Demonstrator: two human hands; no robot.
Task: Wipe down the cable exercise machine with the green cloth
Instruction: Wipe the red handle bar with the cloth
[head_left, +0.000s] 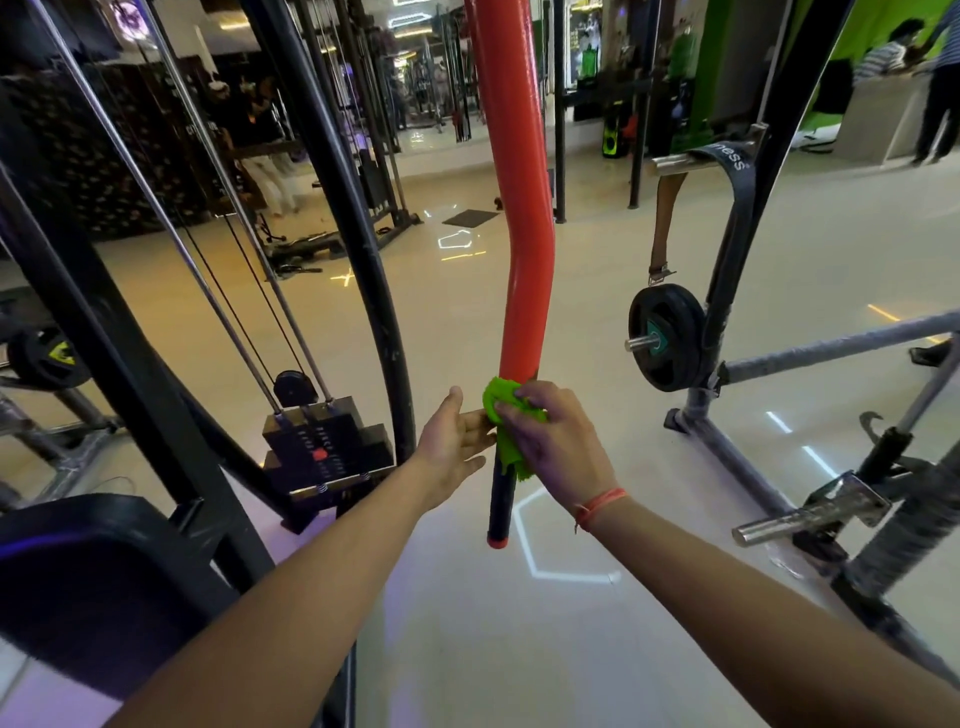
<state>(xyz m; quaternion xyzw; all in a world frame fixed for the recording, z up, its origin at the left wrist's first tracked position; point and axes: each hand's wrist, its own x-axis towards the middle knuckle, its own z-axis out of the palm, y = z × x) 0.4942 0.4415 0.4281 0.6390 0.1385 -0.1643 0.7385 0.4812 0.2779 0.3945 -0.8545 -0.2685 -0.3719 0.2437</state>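
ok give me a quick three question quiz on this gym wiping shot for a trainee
1. True or false: the green cloth is wrapped around the orange bar near where the orange paint meets the black grip.
2. Which hand grips the cloth? A) left hand B) right hand C) both
3. Fill in: the weight plate hangs on a rack to the ____ of the bar.

Key
1. True.
2. B. The right hand's fingers curl over the cloth; the left hand is beside the bar with fingers extended, and whether it touches the bar cannot be told.
3. Right.
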